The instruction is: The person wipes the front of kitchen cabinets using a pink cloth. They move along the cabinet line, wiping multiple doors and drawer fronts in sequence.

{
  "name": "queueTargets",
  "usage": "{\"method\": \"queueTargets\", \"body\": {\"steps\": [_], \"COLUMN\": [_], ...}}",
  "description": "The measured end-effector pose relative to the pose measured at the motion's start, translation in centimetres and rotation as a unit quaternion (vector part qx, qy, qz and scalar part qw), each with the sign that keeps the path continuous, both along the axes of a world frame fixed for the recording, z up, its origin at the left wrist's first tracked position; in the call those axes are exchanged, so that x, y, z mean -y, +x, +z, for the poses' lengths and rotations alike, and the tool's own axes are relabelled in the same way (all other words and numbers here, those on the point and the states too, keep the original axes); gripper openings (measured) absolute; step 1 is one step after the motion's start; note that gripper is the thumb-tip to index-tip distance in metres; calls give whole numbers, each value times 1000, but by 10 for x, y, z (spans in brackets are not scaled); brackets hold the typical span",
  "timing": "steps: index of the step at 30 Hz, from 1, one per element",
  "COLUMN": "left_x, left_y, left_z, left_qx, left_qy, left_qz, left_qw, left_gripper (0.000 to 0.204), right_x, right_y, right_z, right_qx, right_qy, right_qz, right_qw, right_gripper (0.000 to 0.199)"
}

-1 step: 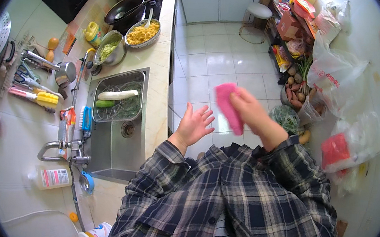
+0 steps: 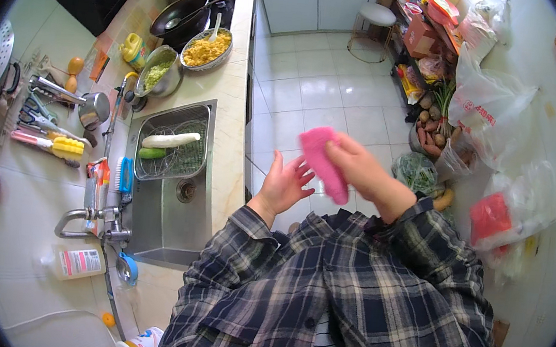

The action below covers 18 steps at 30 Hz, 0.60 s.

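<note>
Kitchen, tiled floor (image 2: 315,88) pale and glossy; counter (image 2: 232,93) w/ steel sink (image 2: 167,209) at person's left, bags and veg heaped along the right wall.

Step in hand, judged: handling pink cloth (image 2: 324,164) away from the sink, mid-air above floor, approx. chest height. Looks like a wipe or a hand-over between hands; cannot tell which.

Right hand (image 2: 361,169): clenched round the cloth's upper half, fingers wrapped over its far side, thumb side toward the body. Cloth projects past the grip at both ends, lower end pointing down toward the plaid sleeve (image 2: 423,224).

Left hand (image 2: 283,186): released, palm up, fingers (image 2: 302,175) spread, holding nothing. Cloth sits just beside those fingertips, on the right; contact not confirmed, small gap or light touch.

Next move, judged: calls for closing left fingers on the free lower end, or drawing cloth across the open palm; needs right grip kept firm.

Nearby, untouched: sink rack (image 2: 174,151) w/ white radish (image 2: 171,139) and green cucumber (image 2: 152,154); bowl of yellow food (image 2: 206,49).
</note>
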<state>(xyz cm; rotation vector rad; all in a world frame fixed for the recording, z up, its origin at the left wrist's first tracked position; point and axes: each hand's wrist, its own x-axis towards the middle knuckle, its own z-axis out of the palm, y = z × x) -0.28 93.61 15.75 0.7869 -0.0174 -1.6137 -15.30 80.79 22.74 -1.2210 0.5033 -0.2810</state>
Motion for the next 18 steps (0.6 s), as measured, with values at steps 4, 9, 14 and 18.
{"method": "queueTargets", "body": {"steps": [4,9,14,18], "left_x": [7,9,28,48], "left_y": [-15,-11,-24,-48], "left_z": [3,6,8,5], "left_qx": [-27,-91,-64,-173], "left_qy": [-156,-147,-150,-156], "left_qz": [27,18,-81,-132], "left_qw": [987,985,983,963], "left_gripper": [82,87,92,95], "right_x": [-7,21,4,-6], "right_y": [17,-4,-21,-41], "right_z": [-8,-14,-17,-30], "right_qx": [-62,-166,-89,-112], "right_qy": [-83,-541,-656,-625], "right_qz": [25,-159,-40,47], "right_qw": [994,809,749,771], "right_gripper": [36,48,84,107]}}
